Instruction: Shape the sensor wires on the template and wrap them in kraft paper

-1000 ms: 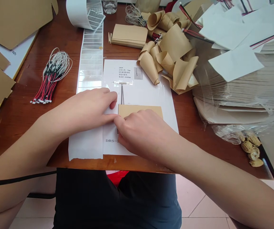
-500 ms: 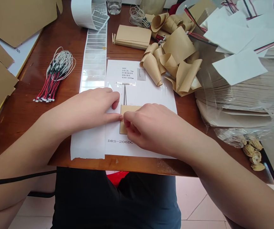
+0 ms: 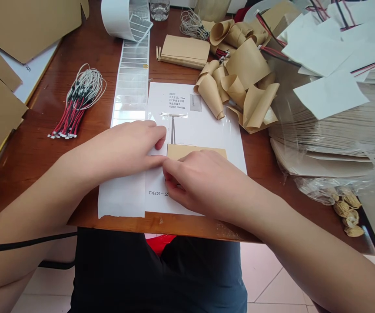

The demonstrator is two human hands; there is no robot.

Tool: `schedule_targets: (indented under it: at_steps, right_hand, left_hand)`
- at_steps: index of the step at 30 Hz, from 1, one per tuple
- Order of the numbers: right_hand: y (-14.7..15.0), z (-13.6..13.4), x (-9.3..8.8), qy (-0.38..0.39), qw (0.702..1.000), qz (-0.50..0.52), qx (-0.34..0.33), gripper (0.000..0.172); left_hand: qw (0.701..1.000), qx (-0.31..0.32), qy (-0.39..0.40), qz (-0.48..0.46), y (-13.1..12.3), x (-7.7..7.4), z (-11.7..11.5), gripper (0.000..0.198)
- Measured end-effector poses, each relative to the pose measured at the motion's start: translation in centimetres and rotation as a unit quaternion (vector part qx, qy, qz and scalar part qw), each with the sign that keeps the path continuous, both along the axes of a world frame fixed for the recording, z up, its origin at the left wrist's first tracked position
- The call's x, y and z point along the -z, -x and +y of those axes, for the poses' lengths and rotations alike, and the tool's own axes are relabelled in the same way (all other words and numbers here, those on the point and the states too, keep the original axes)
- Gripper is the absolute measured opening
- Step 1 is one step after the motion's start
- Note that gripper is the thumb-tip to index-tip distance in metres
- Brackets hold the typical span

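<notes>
A brown paper rectangle [image 3: 197, 151] lies on a printed sheet [image 3: 213, 126] that shows a line drawing and some text. My left hand [image 3: 135, 145] rests at the rectangle's left edge, over the sheet and the label strip, thumb stretched out and apart from the curled forefinger. My right hand [image 3: 197, 178] covers most of the rectangle. Its thumb and fingers are pinched together at the left edge, touching or nearly touching my left thumb. What the pinch holds, if anything, is hidden.
Left lies a bundle of red, black and white wires [image 3: 76, 102]. A label roll [image 3: 117, 19] stands at the back beside stacked brown cards [image 3: 185, 51]. Curled brown papers [image 3: 239, 87] and a bagged paper stack [image 3: 333, 126] fill the right, with nut shells [image 3: 346, 211] nearby.
My right hand has shifted slightly left and down, its pinched fingertips now at the rectangle's left edge. My left hand keeps nearly the same place; the whole view has shifted a little.
</notes>
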State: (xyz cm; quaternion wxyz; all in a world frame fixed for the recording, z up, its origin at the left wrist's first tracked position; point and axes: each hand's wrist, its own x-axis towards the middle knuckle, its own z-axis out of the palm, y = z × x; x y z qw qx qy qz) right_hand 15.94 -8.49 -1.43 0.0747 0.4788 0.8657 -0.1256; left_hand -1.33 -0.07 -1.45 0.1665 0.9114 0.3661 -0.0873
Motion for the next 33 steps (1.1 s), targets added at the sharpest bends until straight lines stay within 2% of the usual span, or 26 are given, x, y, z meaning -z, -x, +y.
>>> schedule_targets:
  at_steps: [8, 20, 33]
  right_hand:
    - [0.39, -0.05, -0.29, 0.021, 1.0, -0.008, -0.007, 0.016]
    - [0.59, -0.61, 0.3, -0.035, 0.999, -0.029, -0.012, 0.014]
    - [0.79, -0.73, 0.25, -0.048, 0.998, -0.035, -0.012, 0.015]
  left_hand:
    - [1.0, 0.001, 0.001, -0.001, -0.05, 0.02, 0.0, 0.021]
    - [1.0, -0.007, 0.0, 0.009, -0.16, -0.15, -0.1, 0.024]
    - [1.0, -0.003, -0.005, 0.006, -0.14, -0.13, -0.17, 0.023]
